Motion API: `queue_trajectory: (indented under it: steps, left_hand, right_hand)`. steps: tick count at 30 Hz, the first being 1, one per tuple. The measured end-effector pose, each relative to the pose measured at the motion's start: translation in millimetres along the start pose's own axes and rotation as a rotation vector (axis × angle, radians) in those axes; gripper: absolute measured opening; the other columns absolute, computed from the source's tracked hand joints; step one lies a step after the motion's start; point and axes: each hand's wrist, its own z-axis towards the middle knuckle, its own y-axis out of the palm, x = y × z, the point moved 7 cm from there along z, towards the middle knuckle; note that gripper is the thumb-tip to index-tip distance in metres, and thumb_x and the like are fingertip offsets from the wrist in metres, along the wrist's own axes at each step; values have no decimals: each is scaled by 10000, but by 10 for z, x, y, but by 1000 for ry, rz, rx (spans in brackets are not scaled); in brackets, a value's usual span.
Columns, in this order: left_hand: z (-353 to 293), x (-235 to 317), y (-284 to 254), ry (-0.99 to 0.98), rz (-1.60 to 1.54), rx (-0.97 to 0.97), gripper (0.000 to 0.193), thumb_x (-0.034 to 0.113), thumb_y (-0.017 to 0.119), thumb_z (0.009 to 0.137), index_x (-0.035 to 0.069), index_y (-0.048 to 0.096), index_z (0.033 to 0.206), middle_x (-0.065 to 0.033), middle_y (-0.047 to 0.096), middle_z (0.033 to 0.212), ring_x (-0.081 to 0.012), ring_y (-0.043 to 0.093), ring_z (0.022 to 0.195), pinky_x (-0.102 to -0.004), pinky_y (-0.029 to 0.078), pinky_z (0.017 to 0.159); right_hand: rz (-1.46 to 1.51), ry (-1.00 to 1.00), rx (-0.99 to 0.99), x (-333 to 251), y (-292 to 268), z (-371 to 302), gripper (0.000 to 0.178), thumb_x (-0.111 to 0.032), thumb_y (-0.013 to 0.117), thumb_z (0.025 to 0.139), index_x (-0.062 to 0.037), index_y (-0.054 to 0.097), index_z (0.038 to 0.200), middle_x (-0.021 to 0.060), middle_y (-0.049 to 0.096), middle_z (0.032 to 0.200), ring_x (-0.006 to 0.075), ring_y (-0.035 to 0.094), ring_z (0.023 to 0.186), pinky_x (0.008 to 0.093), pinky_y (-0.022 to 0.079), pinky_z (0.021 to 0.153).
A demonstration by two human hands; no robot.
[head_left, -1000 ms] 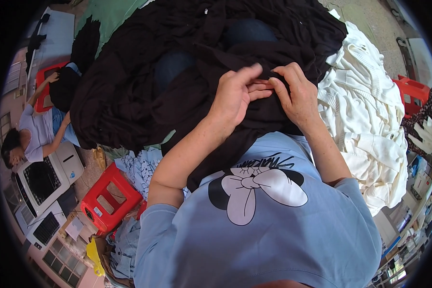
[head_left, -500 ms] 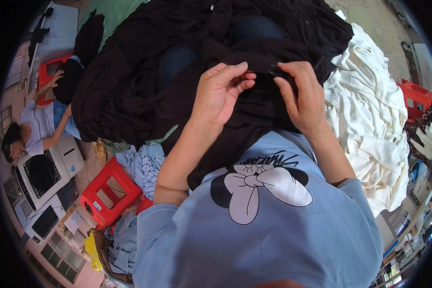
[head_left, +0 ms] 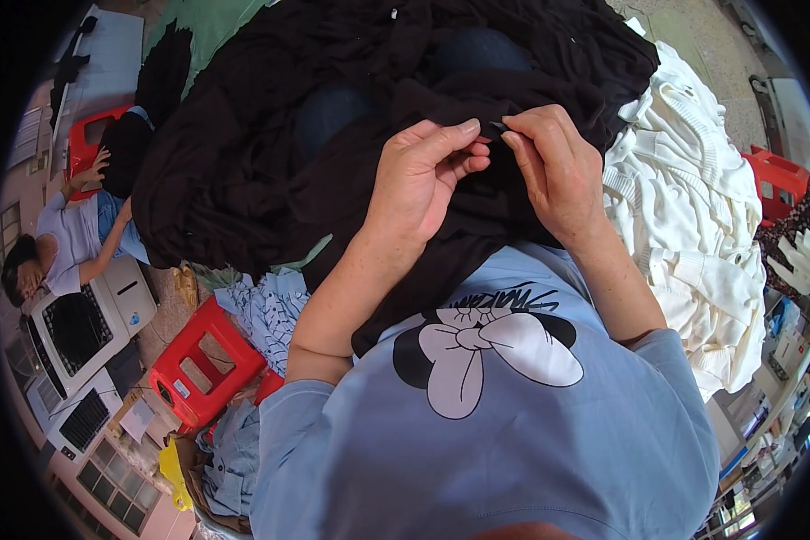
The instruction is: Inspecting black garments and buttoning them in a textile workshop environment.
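A heap of black knit fabric covers my lap and spreads out before me. Above it my left hand is closed, thumb pressed to the fingers, pinching what seems to be a bit of the black cloth. The exact grip is lost against the dark background. My right hand pinches a small dark tool with thin pointed tips between thumb and forefinger. Its kind is too small to make out. The tips almost meet the left fingertips.
White knit garments are piled at my right. Red plastic stools stand at the left and far right. Blue clothes fill a bag at lower left. Another person handles black cloth on the left.
My right hand has moved left with the pointed tool, closing the gap to my left hand. My left hand has shifted slightly right.
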Motion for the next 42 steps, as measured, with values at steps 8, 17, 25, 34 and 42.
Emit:
queue_trajectory:
  steps: [8, 17, 25, 34, 42]
  left_hand:
    - [17, -30, 21, 25, -89, -2, 98, 74, 639, 916, -15, 668, 890, -115, 677, 879, -175, 650, 849, -301, 530, 806]
    - [29, -72, 45, 32, -73, 0, 99, 65, 628, 921, -23, 670, 910, -139, 688, 909, -198, 665, 870, -317, 528, 834]
    - [35, -75, 52, 26, -60, 11, 107, 65, 625, 921, -32, 669, 915, -146, 688, 901, -204, 669, 871, -320, 532, 840]
    - [63, -89, 35, 35, -45, 14, 110, 74, 638, 913, -31, 666, 899, -147, 688, 894, -206, 670, 862, -317, 537, 833]
    - [146, -140, 4, 18, -61, 31, 132, 137, 638, 907, 7, 646, 886, -106, 685, 880, -172, 645, 821, -304, 518, 743]
  right_hand:
    - [-42, 58, 38, -16, -3, -11, 230, -60, 713, 824, -30, 606, 1025, 103, 604, 932, 273, 638, 762, 324, 517, 614]
    - [-107, 48, 72, -12, 6, -14, 234, -63, 723, 809, -39, 607, 1011, 93, 604, 910, 265, 636, 763, 324, 513, 617]
    - [-134, 32, 83, -10, 0, -17, 222, -54, 721, 795, -42, 612, 988, 83, 603, 873, 260, 634, 750, 322, 508, 614]
    - [-128, -7, 85, -7, -24, -29, 187, -49, 696, 823, -38, 611, 989, 92, 601, 872, 266, 622, 736, 320, 503, 628]
    - [153, 314, -136, 281, 125, -154, 211, -93, 701, 793, -38, 597, 968, 93, 599, 869, 270, 617, 725, 327, 488, 628]
